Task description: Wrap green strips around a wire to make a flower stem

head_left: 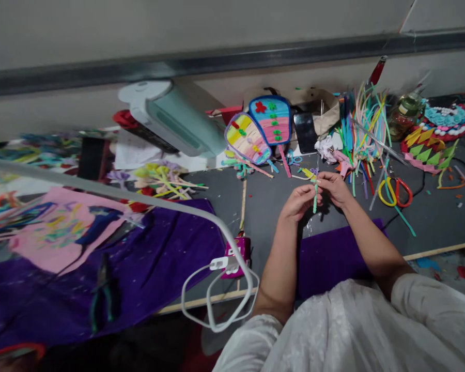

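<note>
My left hand (299,200) and right hand (334,187) both pinch a green stick (315,200) above the surface (271,201), near scissors (395,191).

You work under dim, even indoor light with no strong glare. Your left hand (300,201) and right hand (335,187) cast only a soft shadow onto the dark table (263,206) just below them. The centre is reasonably sharp; the left edge is smeared by blur. The wide lens bends the wall rail (232,59) and the white cable (217,289).
</note>
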Motion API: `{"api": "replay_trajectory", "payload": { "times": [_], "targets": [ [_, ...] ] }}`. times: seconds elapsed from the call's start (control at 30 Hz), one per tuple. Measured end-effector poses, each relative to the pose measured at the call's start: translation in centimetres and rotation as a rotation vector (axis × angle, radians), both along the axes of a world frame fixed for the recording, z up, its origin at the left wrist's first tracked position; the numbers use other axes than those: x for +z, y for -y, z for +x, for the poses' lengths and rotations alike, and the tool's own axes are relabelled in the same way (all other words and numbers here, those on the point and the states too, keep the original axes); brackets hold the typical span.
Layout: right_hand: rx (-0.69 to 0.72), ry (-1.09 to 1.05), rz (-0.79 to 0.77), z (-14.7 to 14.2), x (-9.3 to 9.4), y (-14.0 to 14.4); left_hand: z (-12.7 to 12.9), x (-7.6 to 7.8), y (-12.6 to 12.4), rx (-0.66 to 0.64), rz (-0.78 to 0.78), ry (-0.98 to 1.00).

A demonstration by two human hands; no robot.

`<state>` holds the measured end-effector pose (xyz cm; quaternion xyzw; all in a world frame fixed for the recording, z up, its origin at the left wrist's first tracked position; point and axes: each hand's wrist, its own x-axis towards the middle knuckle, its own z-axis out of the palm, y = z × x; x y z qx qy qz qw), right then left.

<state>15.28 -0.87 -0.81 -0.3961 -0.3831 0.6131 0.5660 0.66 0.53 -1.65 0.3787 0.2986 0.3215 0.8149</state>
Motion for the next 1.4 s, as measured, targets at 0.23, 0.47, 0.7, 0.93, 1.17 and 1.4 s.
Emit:
{"api": "replay_trajectory", "payload": {
  "times": [0.23, 0.47, 0.7, 0.93, 1.17, 1.4],
  "targets": [
    [-0.041, 0.037, 0.069, 0.1, -0.6, -0.5, 0.4, -0.2, -0.1, 0.156, 0.112, -0.077],
    [-0.121, 0.183, 0.126, 0.1, -0.7, -0.7, 0.9, 0.0, 0.1, 0.329, 0.421, -0.274],
    [-0.239, 0.415, 0.185, -0.1, -0.8, -0.7, 1.5, -0.2, 0.2, 0.495, 0.851, -0.572],
    [-0.246, 0.249, 0.081, 0.0, -1.3, -1.1, 1.7, -0.5, 0.0, 0.441, 0.439, -0.297],
    [-0.232, 0.225, 0.052, 0.5, -1.3, -1.3, 1.4, -0.3, -0.3, 0.404, 0.220, -0.158],
    [-0.177, 0.228, 0.098, 0.2, -1.0, -1.0, 1.2, -0.5, -0.3, 0.305, 0.164, -0.141]
  ]
}}
